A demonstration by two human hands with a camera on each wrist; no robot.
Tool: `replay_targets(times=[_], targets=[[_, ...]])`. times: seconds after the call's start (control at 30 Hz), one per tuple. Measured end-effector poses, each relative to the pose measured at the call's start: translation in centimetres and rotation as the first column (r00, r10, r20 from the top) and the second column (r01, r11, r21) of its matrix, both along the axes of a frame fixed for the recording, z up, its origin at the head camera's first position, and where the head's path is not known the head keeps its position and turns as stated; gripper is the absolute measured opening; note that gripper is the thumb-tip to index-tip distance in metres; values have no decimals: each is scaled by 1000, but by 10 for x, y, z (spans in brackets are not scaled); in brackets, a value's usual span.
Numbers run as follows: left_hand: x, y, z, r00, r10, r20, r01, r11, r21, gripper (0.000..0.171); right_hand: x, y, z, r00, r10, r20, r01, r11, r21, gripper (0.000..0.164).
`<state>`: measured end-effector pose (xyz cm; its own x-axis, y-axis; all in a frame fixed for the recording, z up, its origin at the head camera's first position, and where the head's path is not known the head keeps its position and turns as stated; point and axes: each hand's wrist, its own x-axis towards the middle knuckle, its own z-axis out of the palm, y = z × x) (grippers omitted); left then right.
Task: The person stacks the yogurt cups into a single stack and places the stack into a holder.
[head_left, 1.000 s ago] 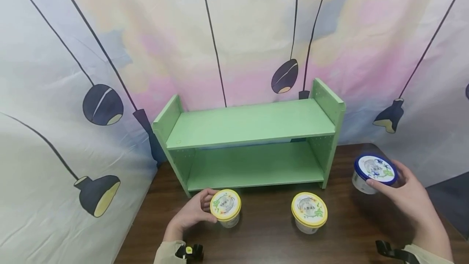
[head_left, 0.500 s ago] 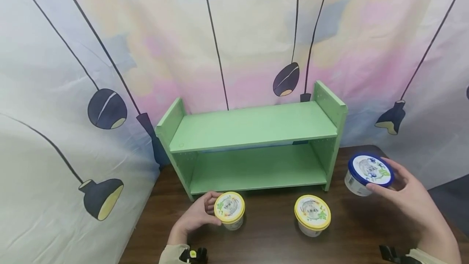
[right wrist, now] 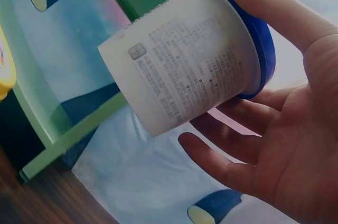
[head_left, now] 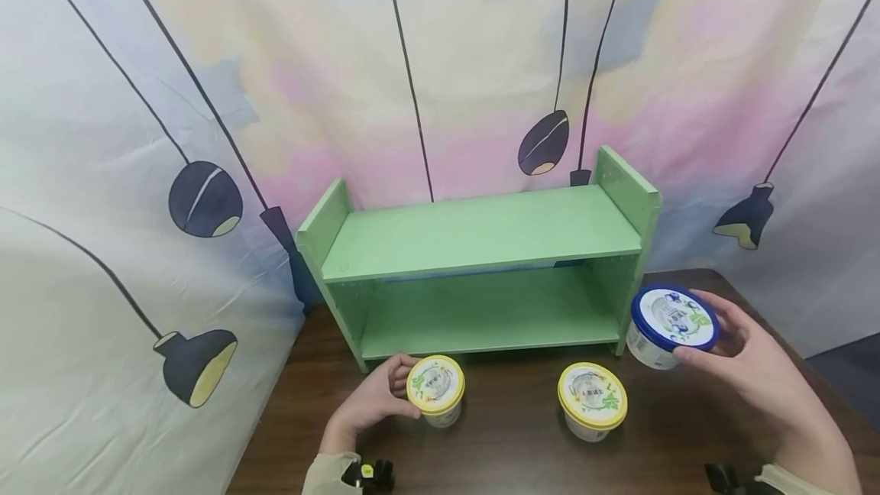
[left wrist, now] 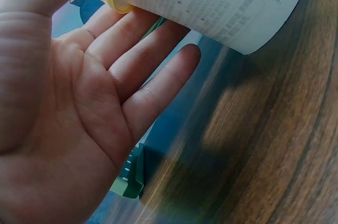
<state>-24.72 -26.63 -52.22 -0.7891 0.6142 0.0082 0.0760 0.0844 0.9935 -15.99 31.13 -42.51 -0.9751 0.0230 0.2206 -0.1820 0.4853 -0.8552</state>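
Note:
My right hand (head_left: pixel 749 357) grips a white tub with a blue lid (head_left: pixel 674 319) by the lid's rim, thumb in front and fingers behind. The tub is held up above the table near the shelf's right end, and its printed side (right wrist: pixel 179 65) shows in the right wrist view. My left hand (head_left: pixel 374 399) holds a yellow-lidded tub (head_left: pixel 435 386) from its left side, thumb and fingers about the rim. In the left wrist view that tub's white wall (left wrist: pixel 211 7) stands beyond my fingers. A second yellow-lidded tub (head_left: pixel 592 397) stands on the table between my hands.
A green two-tier shelf (head_left: pixel 481 235) stands at the back of the dark wooden table (head_left: pixel 509 449), with raised side panels. Behind it hangs a cloth (head_left: pixel 481 59) printed with lamps. The table's right edge lies beyond my right hand.
My right hand has carried the blue-lidded tub left, closer to the shelf's right side panel. My left hand stays at its tub; the head view has shifted slightly.

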Motion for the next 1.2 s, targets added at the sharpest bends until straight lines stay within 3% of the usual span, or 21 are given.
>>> replay_targets(times=[0.43,1.2], targets=[[-3,3,4,1000,-3,-14,3,1000,-11,79,0,-25,12,997,56,45,-59,996,71,95],[0,2,2,1000,12,-17,-12,1000,-9,79,-20,-92,16,977,214,12,-211,969,-129,94]])
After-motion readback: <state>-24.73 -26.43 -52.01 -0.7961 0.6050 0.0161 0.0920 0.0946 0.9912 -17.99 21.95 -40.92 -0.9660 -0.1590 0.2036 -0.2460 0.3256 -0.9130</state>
